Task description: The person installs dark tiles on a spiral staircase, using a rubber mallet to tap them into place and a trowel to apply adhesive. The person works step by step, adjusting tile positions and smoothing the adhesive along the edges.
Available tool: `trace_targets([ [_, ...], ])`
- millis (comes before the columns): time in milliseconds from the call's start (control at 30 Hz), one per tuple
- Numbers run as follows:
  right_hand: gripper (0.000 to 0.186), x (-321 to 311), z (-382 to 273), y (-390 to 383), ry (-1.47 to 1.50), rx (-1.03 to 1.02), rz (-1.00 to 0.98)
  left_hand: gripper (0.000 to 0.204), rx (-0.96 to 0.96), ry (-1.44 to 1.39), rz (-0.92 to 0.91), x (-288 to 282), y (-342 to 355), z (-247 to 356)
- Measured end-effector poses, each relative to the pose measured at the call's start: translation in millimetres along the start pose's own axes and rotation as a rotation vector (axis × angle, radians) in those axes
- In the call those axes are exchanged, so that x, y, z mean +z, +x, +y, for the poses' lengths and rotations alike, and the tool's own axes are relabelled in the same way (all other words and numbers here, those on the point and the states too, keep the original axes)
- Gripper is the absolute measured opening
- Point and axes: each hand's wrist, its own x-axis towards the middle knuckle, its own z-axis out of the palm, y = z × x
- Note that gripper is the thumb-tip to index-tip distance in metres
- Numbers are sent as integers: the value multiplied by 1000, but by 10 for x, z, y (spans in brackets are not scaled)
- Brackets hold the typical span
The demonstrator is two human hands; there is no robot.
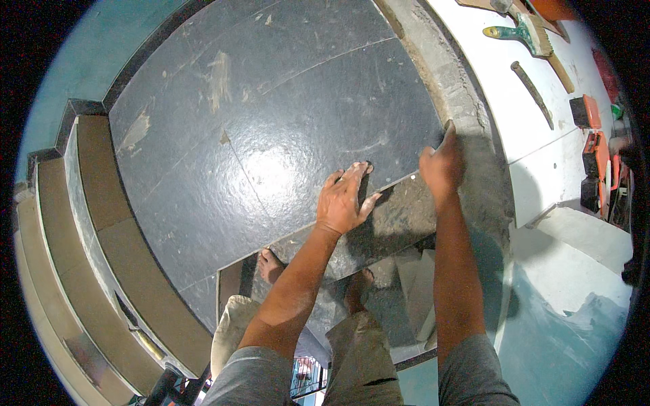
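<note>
Dark tile (342, 122) lies ahead, its near edge along bare floor (406, 206); the step seems to be aligning it, the next move calling for even pressure; left hand (342, 203) spread loosely on top, empty; right hand (443, 166) at its corner, grip I cannot tell

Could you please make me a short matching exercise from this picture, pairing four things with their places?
1. Left hand
2. Right hand
3. Paintbrush
4. Brown steps

A. Along the left side of the picture
B. At the right corner of the dark tile
C. On the white surface, upper right
D. Near the middle of the tile's near edge, fingers spread

Pairs: 1-D, 2-B, 3-C, 4-A
</note>
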Motion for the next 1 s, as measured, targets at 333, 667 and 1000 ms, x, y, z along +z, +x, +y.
trace_targets([
  [333,82,-123,-56,-20,50,7,-52,67,7,-14,4,62,-5,-16],
  [667,81,-162,-80,-1,73,93,-165,71,85,74,97,70,-15,11],
  [1000,84,-93,60,-27,181,-11,-1,67,6,70,23,64,-21,67],
])
